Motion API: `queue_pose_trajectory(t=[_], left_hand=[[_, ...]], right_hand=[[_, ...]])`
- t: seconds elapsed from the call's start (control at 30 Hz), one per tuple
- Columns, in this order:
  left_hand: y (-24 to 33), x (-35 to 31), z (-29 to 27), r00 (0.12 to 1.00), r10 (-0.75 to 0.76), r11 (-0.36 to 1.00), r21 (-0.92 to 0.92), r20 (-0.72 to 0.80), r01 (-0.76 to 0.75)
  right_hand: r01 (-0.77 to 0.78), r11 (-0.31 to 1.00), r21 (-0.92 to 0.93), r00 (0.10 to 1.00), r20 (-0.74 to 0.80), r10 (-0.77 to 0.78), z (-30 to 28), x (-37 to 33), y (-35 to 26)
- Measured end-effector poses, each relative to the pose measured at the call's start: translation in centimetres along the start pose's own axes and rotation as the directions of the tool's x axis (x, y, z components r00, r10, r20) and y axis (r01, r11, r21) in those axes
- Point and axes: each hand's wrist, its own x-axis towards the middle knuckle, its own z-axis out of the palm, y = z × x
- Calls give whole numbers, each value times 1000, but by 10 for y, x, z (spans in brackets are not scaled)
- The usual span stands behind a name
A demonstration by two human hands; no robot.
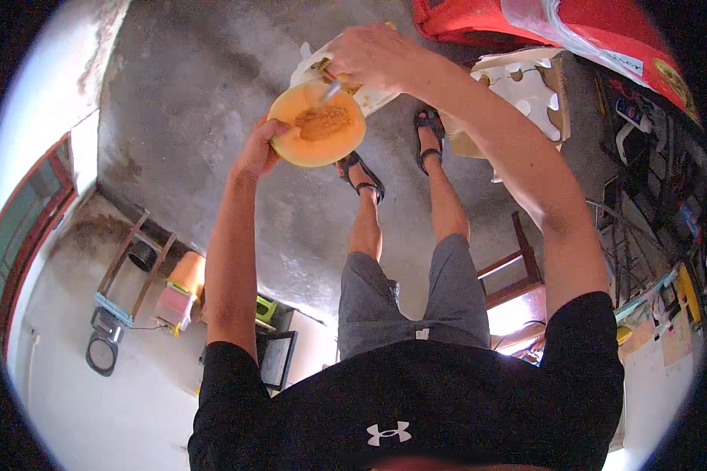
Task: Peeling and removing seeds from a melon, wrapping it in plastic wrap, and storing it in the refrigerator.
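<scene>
So I've got the left hand (258, 149) wrapped around the rim of a halved orange melon (319, 124), fingers curled snug on its 9 o'clock edge, cut face turned up toward the camera. The melon sits up near 12 o'clock in my view, held in the air over the grey concrete floor (188, 86). You can see the seedy pulp clumped in the middle of the flesh.

The right hand (373, 55) is right above it at about 1 o'clock from the melon, fingers closed tight on a small spoon (330, 88) whose metal end dips into the pulp. Just behind the melon and that hand there's a white plastic bag (369, 98), touching or nearly so, can't really tell which.

Below the fruit, two feet in dark sandals (361, 174) stand on the floor. Off at 2 o'clock there's a cardboard box with white foam pieces (526, 90), and a red sack (589, 23) at the top edge. A wooden chair (518, 275) sits at 4 o'clock.
</scene>
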Motion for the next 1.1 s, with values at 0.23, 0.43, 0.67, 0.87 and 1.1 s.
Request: queue_pose_trajectory(t=[0.23,0.43,0.67,0.87,1.1], left_hand=[[15,-3,-2,1000,-6,1000,16,-8,6],[30,-10,2,999,32,996,85,-21,-30],[34,-8,0,998,66,994,89,17,-67],[37,-18,9,996,73,994,90,-41,-69],[33,-21,-3,992,119,993,-3,-30,-120]], right_hand=[[-13,992,124,990,-139,30,-11,-7,-5],[-165,982,90,980,124,154,-26,-18,-6],[-25,978,208,997,-70,41,-22,-5,-9],[-300,917,263,952,146,270,-25,-25,-20],[-348,802,486,929,63,365,-1,-59,-68]])
